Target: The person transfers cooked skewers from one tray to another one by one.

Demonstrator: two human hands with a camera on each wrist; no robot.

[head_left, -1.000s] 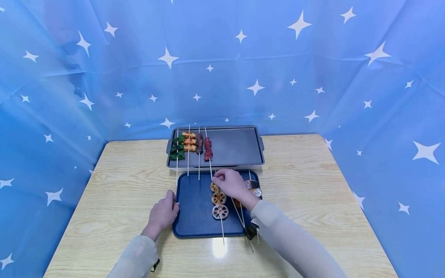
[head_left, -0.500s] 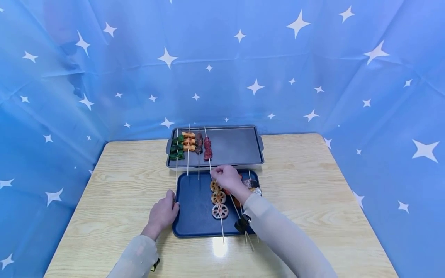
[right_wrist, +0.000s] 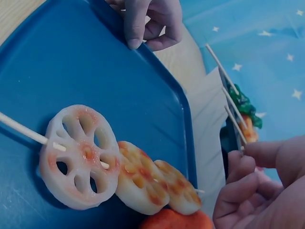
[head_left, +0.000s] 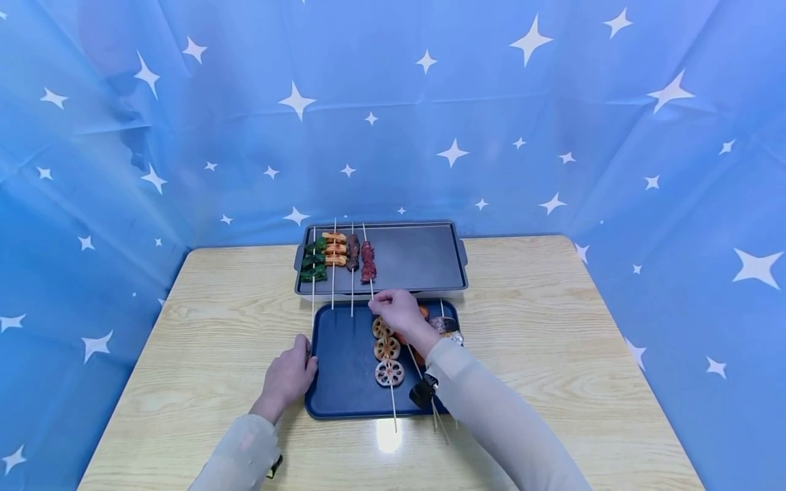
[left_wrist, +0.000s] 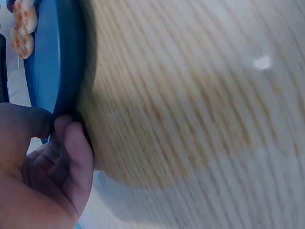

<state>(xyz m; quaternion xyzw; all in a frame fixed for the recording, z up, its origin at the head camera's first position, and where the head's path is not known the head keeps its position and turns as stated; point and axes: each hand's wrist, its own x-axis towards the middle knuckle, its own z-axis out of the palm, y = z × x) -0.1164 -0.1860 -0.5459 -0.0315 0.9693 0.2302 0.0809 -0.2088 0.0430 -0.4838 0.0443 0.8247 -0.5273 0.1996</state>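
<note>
My left hand (head_left: 290, 372) grips the left rim of a blue tray (head_left: 340, 382), thumb on top and fingers curled beneath in the left wrist view. My right hand (head_left: 400, 317) pinches the near end of a stick between thumb and forefinger. That stick belongs to the red meat skewer (head_left: 368, 262), whose meat lies on a dark griddle (head_left: 417, 256) behind the tray. Below the right hand, a lotus root skewer (head_left: 387, 348) lies on the tray, its slices plain in the right wrist view. Orange pieces (right_wrist: 177, 220) beside it are partly hidden by the right hand and wrist.
Left of the meat on the griddle lie a green pepper skewer (head_left: 313, 262), a yellow-orange skewer (head_left: 334, 250) and a dark brown skewer (head_left: 352, 254). A dark-and-silvery skewer (head_left: 443, 325) lies at the tray's right. Skewer sticks overhang the tray's near edge. A starry blue curtain (head_left: 245, 123) backs the table.
The right hand has shifted slightly away from me and to the left, toward the griddle, uncovering more of the lotus slices. The red meat skewer has barely moved. The left hand stays on the tray rim.
</note>
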